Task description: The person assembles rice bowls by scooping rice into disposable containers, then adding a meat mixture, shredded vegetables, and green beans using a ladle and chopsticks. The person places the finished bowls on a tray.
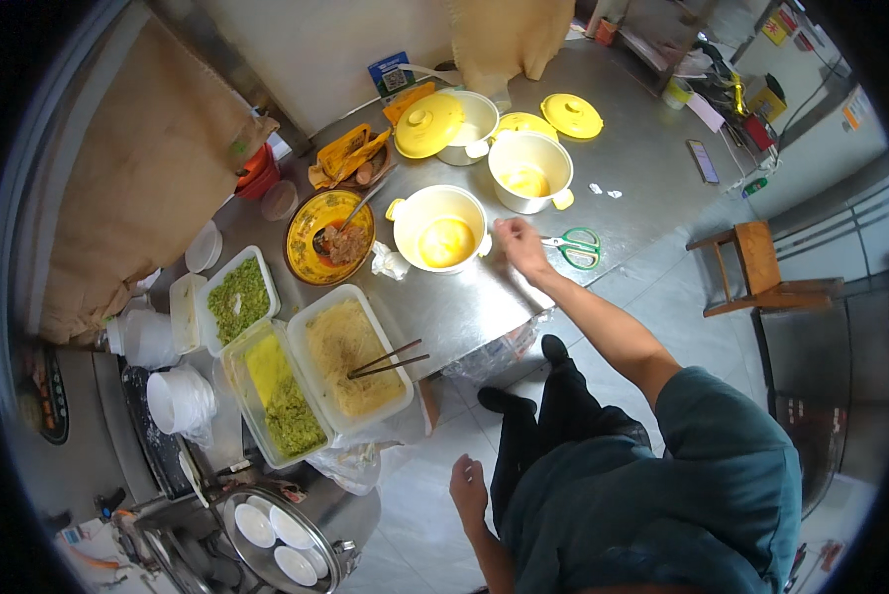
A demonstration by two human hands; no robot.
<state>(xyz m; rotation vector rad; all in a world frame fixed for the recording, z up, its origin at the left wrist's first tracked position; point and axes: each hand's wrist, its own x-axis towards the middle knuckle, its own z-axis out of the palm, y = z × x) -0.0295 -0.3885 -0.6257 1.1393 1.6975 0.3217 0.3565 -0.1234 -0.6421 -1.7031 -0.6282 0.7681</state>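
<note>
My right hand (520, 244) is over the steel table beside a cream pot (412, 216), close to its right handle. Its fingers are curled together, and what they hold, if anything, is hidden. Yellow liquid lies in the bottom of that pot. Green-handled scissors (580, 249) rest just right of the hand, blades toward it. Behind stands a second cream pot (553, 194), also with yellow in it. My left hand (469, 487) hangs low over the floor, away from the table, fingers loosely bent and nothing seen in it.
Left of the pots is a patterned bowl (296, 233) of minced filling with a spoon. Nearer are tubs of noodles (337, 342) with chopsticks and chopped greens (296, 416). Yellow lids (571, 116) lie at the back, a phone (703, 161) right. A wooden stool (756, 259) stands beyond.
</note>
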